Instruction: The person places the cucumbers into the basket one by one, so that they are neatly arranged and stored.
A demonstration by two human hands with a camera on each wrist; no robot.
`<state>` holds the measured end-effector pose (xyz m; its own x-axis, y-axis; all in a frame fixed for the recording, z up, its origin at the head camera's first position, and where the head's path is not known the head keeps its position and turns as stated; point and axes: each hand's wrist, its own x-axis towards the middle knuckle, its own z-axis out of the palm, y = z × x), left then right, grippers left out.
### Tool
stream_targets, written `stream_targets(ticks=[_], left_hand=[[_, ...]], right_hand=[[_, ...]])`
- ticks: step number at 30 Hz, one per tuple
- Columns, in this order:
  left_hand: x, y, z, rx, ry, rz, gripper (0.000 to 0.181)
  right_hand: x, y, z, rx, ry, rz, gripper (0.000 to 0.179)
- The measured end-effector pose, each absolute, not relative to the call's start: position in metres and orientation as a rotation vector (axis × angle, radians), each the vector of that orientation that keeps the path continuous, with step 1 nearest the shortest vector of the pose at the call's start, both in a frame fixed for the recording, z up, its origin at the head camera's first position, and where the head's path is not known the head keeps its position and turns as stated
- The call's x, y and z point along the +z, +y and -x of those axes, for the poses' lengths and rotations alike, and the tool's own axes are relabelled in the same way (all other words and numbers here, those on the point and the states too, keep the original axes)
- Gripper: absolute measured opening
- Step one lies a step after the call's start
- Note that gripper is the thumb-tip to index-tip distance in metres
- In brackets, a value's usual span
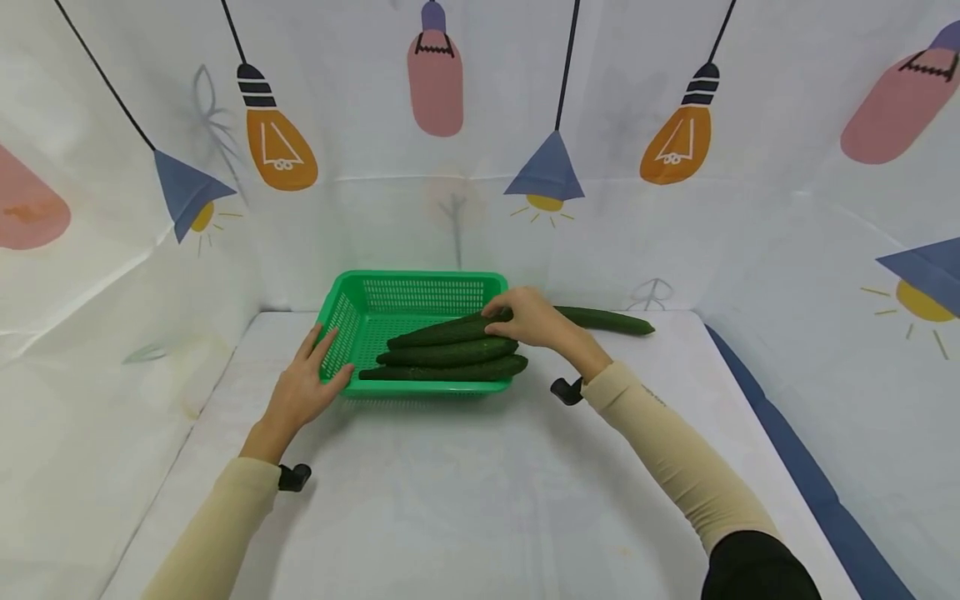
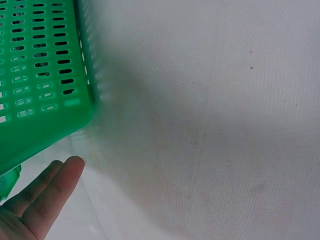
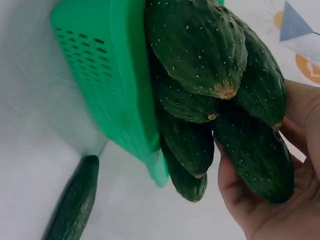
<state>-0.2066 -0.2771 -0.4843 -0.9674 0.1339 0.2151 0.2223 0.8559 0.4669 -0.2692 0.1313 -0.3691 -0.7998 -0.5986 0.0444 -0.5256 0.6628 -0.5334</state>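
Observation:
A green plastic basket [image 1: 420, 388] holds several dark green cucumbers [image 1: 450, 353], lying lengthwise with their right ends over its right rim. My left hand [image 1: 296, 396] is at the basket's left side, fingers spread along the wall and thumb at the front corner. In the left wrist view, two straight fingers [image 2: 55, 192] show near the basket corner. My right hand [image 1: 528, 321] reaches over the right rim and holds a cucumber [image 3: 255, 150] near its end, fingers curled round it. The left ends of the cucumbers rest inside the basket.
Another cucumber [image 1: 603, 319] lies on the white-covered table [image 1: 480, 483], right of the basket behind my right hand. A white curtain [image 1: 360, 217] printed with lamps and bulbs hangs close behind the basket. Dark blue cloth [image 1: 795, 450] runs along the table's right edge.

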Motion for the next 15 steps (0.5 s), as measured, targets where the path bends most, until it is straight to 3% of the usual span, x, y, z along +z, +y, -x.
stream_targets(ticks=[7,15], left_hand=[[-0.4834,-0.2784,0.2051,-0.757,-2.869,0.267,0.078],[-0.4819,-0.2768,0.2048,-0.746,-2.862,0.276,0.077]], right_hand=[[-0.3694,0.1326,0.2709,-0.816,2.674,0.827,0.040],[-0.3706,0.1404,0.2674,-0.891,2.657,0.895,0.045]])
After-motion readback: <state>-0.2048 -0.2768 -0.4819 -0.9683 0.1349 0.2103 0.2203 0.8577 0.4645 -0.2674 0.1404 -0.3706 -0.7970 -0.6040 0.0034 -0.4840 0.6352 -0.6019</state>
